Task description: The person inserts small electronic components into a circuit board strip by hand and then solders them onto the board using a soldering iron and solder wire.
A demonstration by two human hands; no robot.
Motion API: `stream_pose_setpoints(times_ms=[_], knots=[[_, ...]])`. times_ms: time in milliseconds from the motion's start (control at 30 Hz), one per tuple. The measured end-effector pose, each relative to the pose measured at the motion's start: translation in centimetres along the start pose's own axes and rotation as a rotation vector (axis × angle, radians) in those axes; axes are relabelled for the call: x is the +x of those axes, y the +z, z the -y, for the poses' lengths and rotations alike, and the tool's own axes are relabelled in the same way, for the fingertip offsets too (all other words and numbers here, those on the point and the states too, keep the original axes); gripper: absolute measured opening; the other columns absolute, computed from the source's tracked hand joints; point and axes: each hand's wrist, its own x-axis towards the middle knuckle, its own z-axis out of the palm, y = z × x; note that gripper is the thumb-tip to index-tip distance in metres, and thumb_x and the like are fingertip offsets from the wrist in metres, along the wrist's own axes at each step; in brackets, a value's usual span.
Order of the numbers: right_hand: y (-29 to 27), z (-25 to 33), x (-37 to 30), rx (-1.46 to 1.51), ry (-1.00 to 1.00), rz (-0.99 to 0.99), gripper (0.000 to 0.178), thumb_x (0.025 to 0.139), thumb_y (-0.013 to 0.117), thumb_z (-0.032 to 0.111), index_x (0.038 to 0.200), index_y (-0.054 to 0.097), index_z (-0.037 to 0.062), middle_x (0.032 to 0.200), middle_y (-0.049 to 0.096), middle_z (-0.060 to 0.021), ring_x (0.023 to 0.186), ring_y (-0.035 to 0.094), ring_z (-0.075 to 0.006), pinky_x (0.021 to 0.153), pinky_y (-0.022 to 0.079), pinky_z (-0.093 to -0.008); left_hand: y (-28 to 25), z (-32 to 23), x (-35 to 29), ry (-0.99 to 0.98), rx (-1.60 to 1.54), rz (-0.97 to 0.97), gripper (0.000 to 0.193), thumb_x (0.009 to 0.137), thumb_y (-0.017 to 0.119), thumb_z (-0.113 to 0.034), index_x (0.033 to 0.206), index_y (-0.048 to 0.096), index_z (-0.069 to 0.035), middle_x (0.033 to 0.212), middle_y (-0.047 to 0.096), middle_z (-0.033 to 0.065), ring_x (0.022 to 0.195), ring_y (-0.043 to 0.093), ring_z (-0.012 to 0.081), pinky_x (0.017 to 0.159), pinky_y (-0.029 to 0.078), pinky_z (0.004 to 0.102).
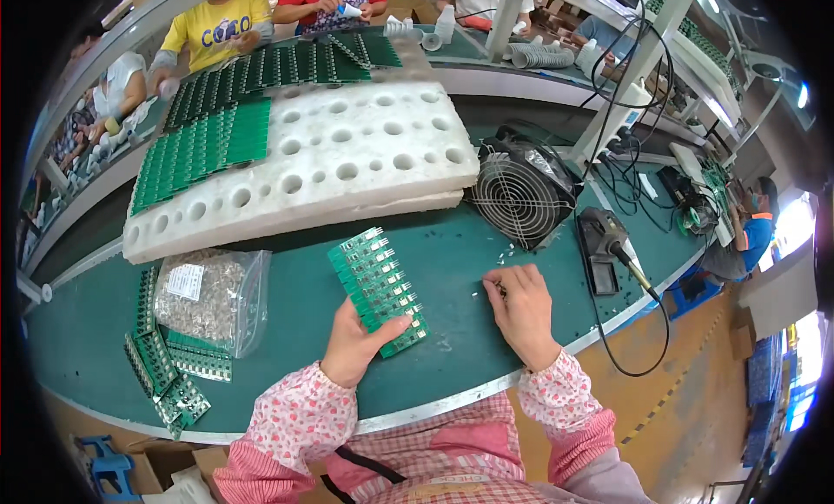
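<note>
My left hand (358, 341) grips the lower end of a green circuit board panel (372, 274), its thumb on the face near a corner. Rows of small white and metal parts run along the panel, which tilts above the green bench. To the right, my right hand (524, 311) rests at the bench top with thumb and forefinger pinched together. Something small and dark shows at those fingertips, too small to name. Tiny white pieces (507, 254) lie scattered just beyond that hand.
A white foam block (347, 148) with round holes carries stacked green boards (204, 148). A bag of small parts (204, 295) and loose boards (161, 365) lie left. A black fan (521, 191) and a soldering iron (627, 256) in its stand are right. People sit across the bench.
</note>
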Motion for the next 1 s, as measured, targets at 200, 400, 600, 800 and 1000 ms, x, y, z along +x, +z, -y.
stream_pose_setpoints(times_ms=[200, 400, 600, 800, 1000], knots=[[-0.7, 0.5, -0.5, 0.066, -0.14, 0.003, 0.011, 0.075, 0.074, 0.008, 0.085, 0.069, 0.0087, 0.085, 0.063, -0.0037, 0.083, 0.057, -0.0249, 0.071, 0.047, -0.0352, -0.1, -0.1, -0.1, -0.025, -0.004, 0.002, 0.049, 0.08, 0.072, 0.002, 0.123, 0.049, -0.003, 0.109, 0.062, 0.0052, 0.099, 0.062, 0.0155, 0.087, 0.052, 0.0314], [-0.1, -0.2, -0.8, 0.027, -0.192, 0.007, 0.014, 0.073, 0.076, 0.009, 0.086, 0.071, 0.0087, 0.084, 0.064, -0.0028, 0.08, 0.057, -0.0236, 0.07, 0.047, -0.0346, 0.0, -0.1, -0.1, 0.0, 0.009, 0.027, 0.044, 0.082, 0.072, 0.001, 0.121, 0.051, -0.002, 0.109, 0.062, 0.0051, 0.097, 0.062, 0.0142, 0.087, 0.052, 0.0306], [-0.6, 3.2, -1.1, 0.638, 0.15, 0.13, 0.011, 0.079, 0.075, 0.007, 0.088, 0.07, 0.0033, 0.085, 0.064, -0.0051, 0.075, 0.06, -0.0161, 0.068, 0.049, -0.0282, 0.2, -0.2, -0.1, -0.006, 0.02, 0.024, 0.044, 0.083, 0.071, 0.0, 0.121, 0.05, -0.001, 0.11, 0.062, 0.0052, 0.098, 0.062, 0.0136, 0.087, 0.052, 0.0296], [-0.4, 5.1, -0.7, 1.332, 0.605, 0.478, 0.017, 0.088, 0.07, 0.012, 0.095, 0.067, -0.0024, 0.092, 0.066, -0.0056, 0.079, 0.062, -0.009, 0.066, 0.052, -0.0222, 0.0, -0.2, -0.1, 0.045, 0.104, 0.035, 0.041, 0.083, 0.071, 0.0, 0.119, 0.051, 0.0, 0.109, 0.063, 0.0055, 0.098, 0.062, 0.0131, 0.086, 0.052, 0.029], [-0.4, 5.3, -0.2, 1.333, 0.635, 0.588, 0.016, 0.091, 0.066, 0.012, 0.097, 0.063, -0.0022, 0.088, 0.065, -0.0043, 0.077, 0.061, -0.0086, 0.067, 0.051, -0.0217, 0.1, 0.0, -0.3, 0.076, 0.163, 0.045, 0.04, 0.083, 0.071, 0.0, 0.118, 0.052, 0.001, 0.109, 0.064, 0.0059, 0.097, 0.063, 0.013, 0.085, 0.052, 0.0279]])
